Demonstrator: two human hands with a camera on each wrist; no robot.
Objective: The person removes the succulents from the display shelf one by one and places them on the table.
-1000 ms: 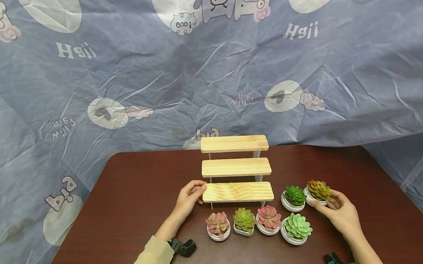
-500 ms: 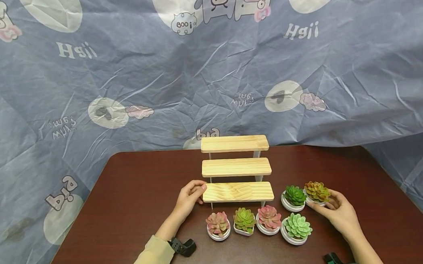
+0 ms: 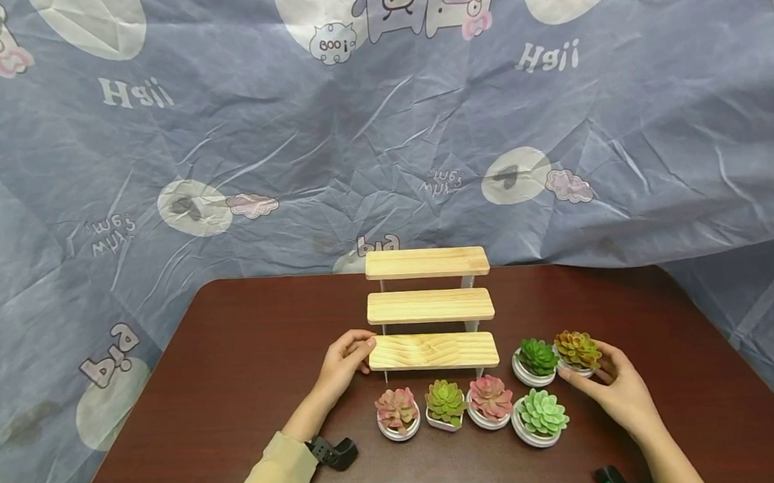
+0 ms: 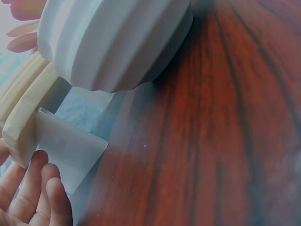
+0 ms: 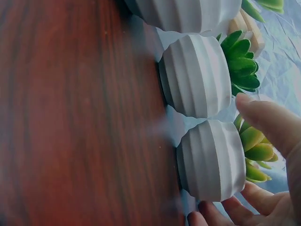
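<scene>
In the head view my left hand (image 3: 345,362) grips the left end of the lowest board of a three-tier wooden display stand (image 3: 434,351). The left wrist view shows its fingers (image 4: 35,181) at the board's end, by a translucent leg (image 4: 70,146). My right hand (image 3: 625,389) holds a potted succulent (image 3: 578,349) with orange-green leaves, thumb on the near side and fingers on the far side. Its ribbed white pot (image 5: 211,160) stands on the table, close beside the pot (image 5: 195,75) of the dark green succulent (image 3: 536,358).
In front of the stand, a row holds a pink succulent (image 3: 397,411), a yellow-green one (image 3: 446,403), another pink one (image 3: 490,399) and a pale green one (image 3: 540,415). The dark red table (image 3: 266,330) meets a blue printed cloth (image 3: 254,131) behind.
My right hand has shifted the orange-green succulent slightly left, nearer the dark green one. My left hand has stayed on the stand.
</scene>
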